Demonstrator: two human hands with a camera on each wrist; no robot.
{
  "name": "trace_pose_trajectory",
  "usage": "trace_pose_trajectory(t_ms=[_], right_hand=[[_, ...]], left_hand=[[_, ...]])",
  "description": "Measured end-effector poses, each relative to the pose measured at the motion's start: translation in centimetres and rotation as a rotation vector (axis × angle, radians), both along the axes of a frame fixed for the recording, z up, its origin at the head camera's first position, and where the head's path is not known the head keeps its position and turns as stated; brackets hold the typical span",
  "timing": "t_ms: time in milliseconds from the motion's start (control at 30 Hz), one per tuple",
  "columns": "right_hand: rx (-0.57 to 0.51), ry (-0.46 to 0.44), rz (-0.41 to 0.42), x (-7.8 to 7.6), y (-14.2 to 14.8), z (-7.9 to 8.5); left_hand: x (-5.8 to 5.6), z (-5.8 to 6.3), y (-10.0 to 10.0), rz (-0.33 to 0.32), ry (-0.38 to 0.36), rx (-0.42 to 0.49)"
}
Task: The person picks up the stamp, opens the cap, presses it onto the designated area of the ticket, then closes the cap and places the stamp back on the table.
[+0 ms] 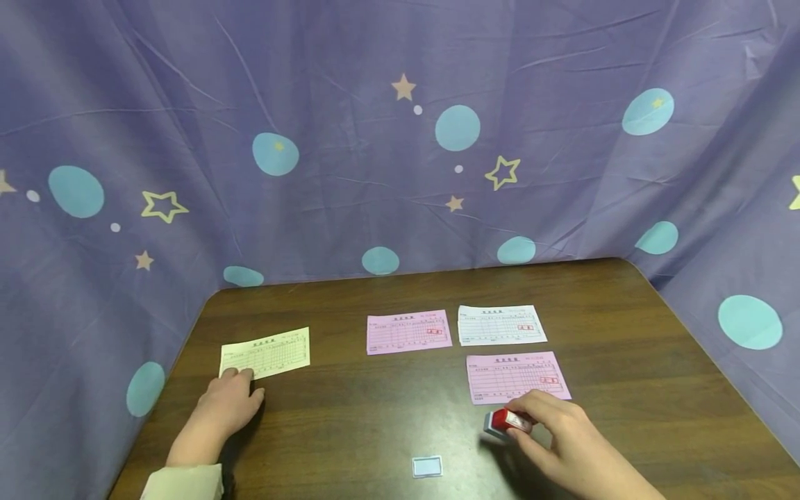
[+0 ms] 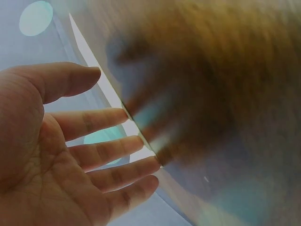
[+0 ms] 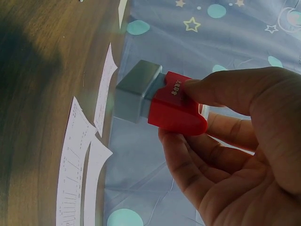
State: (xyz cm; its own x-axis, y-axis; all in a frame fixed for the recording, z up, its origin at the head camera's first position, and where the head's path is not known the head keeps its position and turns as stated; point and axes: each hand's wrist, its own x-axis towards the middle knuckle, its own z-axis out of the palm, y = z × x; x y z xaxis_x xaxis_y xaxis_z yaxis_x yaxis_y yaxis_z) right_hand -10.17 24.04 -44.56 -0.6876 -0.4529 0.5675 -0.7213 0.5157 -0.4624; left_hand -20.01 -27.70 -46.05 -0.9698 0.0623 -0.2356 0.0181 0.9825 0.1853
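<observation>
At the left of the table, my left hand [image 1: 226, 410] rests its fingertips on the near edge of a pale yellow receipt slip [image 1: 278, 353]. Its fingers are nearly straight in the left wrist view. My right hand [image 1: 565, 437] pinches a red and grey self-inking stamp [image 3: 176, 106] between thumb and fingers. The stamp is held tilted above the table, just nearer than a pink slip [image 1: 512, 375] bearing a red stamped mark. Behind that one lies a white slip [image 1: 494, 326], and left of it another pink slip [image 1: 400, 333], both with red marks.
A small light-blue rectangular piece [image 1: 428, 467], perhaps the stamp's cap, lies near the front middle of the brown wooden table [image 1: 350, 417]. Purple curtain cloth [image 1: 350, 139] with stars and blue ovals hangs behind the table and at both sides.
</observation>
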Motion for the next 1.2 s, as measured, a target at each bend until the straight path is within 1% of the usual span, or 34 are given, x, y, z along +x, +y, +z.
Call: trace_pose_trajectory(t_ms=[133, 233, 433, 500, 667, 733, 900, 1033, 1200], right_hand=[[-0.018, 0.036, 0.013, -0.1, 0.0, -0.3], [-0.037, 0.071, 0.024, -0.3, 0.1, -0.5], [-0.053, 0.084, 0.035, -0.3, 0.1, -0.7], [-0.043, 0.059, 0.029, -0.3, 0.1, -0.6], [-0.028, 0.034, 0.021, -0.1, 0.2, -0.4], [-0.031, 0.035, 0.022, -0.1, 0.2, -0.3], [-0.022, 0.000, 0.018, 0.0, 0.1, -0.1], [-0.014, -0.010, 0.014, 0.1, 0.0, -0.1], [-0.012, 0.002, 0.010, 0.0, 0.1, -0.2]], left_hand=[[0.4, 0.0, 0.2, 0.002, -0.004, 0.009], [0.7, 0.0, 0.4, 0.001, 0.007, 0.011], [1.3, -0.1, 0.9, 0.001, 0.023, 0.005], [1.5, -0.2, 1.0, 0.001, 0.023, 0.003], [2.0, -0.4, 1.3, 0.000, 0.023, 0.011], [2.2, -0.4, 1.5, -0.001, 0.025, 0.014], [2.5, -0.3, 2.0, -0.008, 0.023, 0.005], [2.8, -0.2, 2.3, -0.016, 0.015, 0.001], [3.3, -0.2, 2.7, -0.018, 0.009, -0.001]])
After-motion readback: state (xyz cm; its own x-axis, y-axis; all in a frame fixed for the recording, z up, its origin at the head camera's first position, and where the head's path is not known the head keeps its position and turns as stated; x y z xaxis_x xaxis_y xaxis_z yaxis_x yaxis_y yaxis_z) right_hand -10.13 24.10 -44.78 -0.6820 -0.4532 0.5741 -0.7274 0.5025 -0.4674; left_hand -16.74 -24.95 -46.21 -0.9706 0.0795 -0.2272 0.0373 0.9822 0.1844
